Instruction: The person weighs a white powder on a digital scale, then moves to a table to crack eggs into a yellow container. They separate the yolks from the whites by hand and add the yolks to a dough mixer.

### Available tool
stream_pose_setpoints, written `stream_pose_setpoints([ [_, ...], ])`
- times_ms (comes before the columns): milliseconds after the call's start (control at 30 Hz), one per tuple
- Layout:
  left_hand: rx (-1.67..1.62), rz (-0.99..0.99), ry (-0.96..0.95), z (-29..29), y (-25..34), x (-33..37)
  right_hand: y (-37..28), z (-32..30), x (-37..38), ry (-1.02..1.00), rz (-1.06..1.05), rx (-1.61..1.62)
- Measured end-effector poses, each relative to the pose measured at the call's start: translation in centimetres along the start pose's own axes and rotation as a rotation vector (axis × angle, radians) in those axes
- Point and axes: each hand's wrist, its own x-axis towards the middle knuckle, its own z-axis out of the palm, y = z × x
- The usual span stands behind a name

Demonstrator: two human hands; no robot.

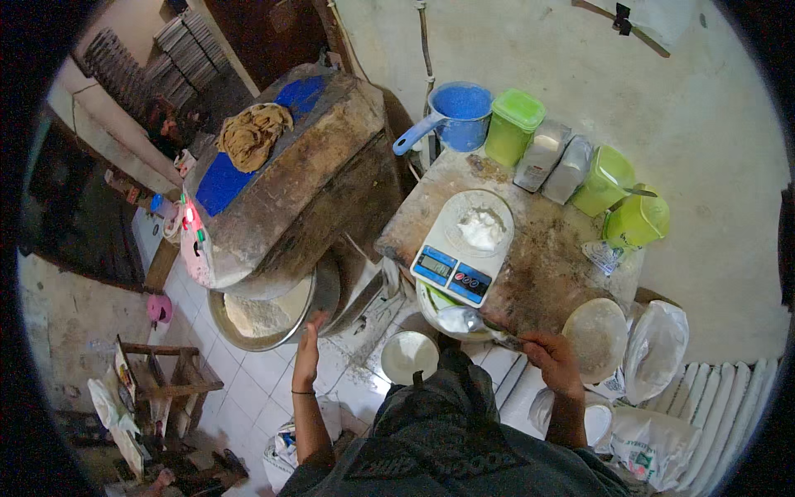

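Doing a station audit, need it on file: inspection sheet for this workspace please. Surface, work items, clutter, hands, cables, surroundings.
Surface: table worn, with dark stains.
Work items: digital scale on the table, white powder on its platform; metal bowl under the mixer, holding pale powder.
Clutter: blue dipper, three green containers and two silvery packs along the table's far side.
Hands: left hand open by the bowl's rim, contact unclear; right hand curled at the table's near edge, grip unclear.
Cables: cable or conduit on the wall; which is unclear.
Surroundings: tiled floor, wooden stand at left, brown cloth atop the mixer.
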Motion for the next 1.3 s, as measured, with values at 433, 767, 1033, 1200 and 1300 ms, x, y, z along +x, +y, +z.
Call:
stream_pose_setpoints([
  [433,0.048,-0.695,0.145,-1.2,-44.1,-17.0,39.1,27.0,3.7,-0.219,0.035,-0.255],
  [767,0.354,-0.57,-0.163,2.6,-64.0,-32.0,55.0,39.2,4.1,0.095,1.227,-0.072],
  [1033,0.317,-0.268,-0.274,13.3,-55.8,-10.9,70.2,40.8,5.7,-0.117,0.48,-0.158],
  [1200,0.682,-0.292,-0.622,17.9,-56.4,-5.6,57.9,38.7,3.2,-0.138,0.734,0.17],
  [1300,0.855,-0.158,-0.57,19.7,-59.9,-4.8,57.2,35.3,1.0,-0.137,0.783,0.161],
])
